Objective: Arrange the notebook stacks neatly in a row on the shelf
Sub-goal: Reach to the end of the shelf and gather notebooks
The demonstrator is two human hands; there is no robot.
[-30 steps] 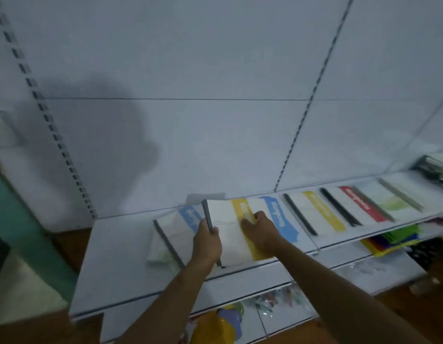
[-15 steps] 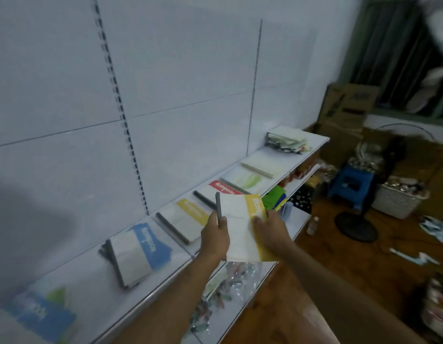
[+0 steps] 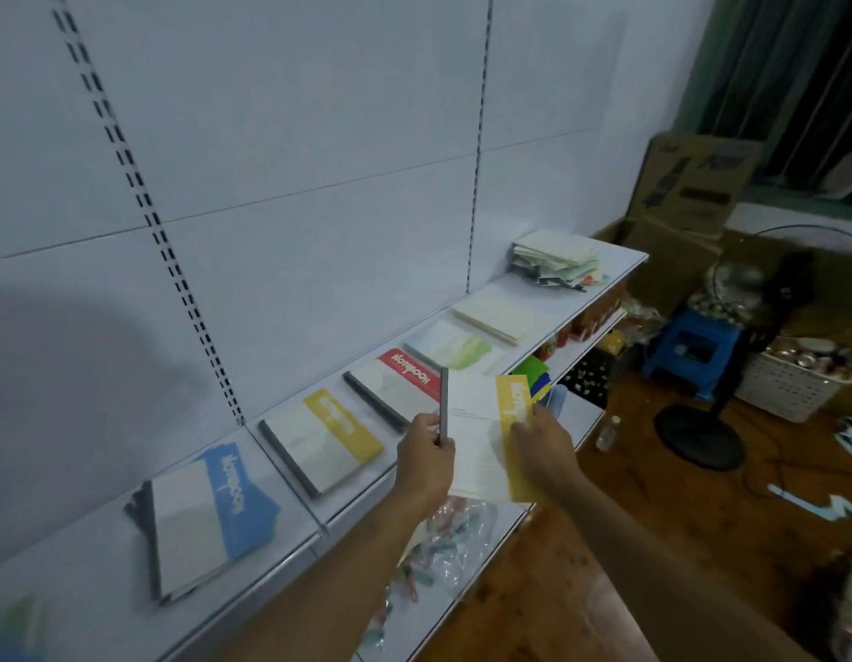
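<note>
I hold a yellow-banded notebook [image 3: 481, 439] in the air in front of the white shelf [image 3: 104, 609]. My left hand [image 3: 426, 458] grips its dark spine edge and my right hand [image 3: 541, 449] grips the yellow side. On the shelf lie a blue-banded stack [image 3: 209, 513], a yellow-banded stack [image 3: 321, 439], a red-banded stack [image 3: 398, 384], a green-washed notebook [image 3: 455, 348] and a pale plain stack [image 3: 500, 315]. A messy pile of notebooks [image 3: 555, 258] sits at the shelf's far right end.
A lower shelf [image 3: 467, 551] holds plastic-wrapped items and coloured folders [image 3: 538, 375]. To the right, on the wooden floor, stand a blue stool [image 3: 691, 348], a black floor fan [image 3: 753, 355], a white basket [image 3: 796, 382] and a cardboard box [image 3: 696, 183].
I lifted the yellow-banded notebook off the blue stack at the left. My view turned right along the shelf, and both hands carried the notebook that way.
</note>
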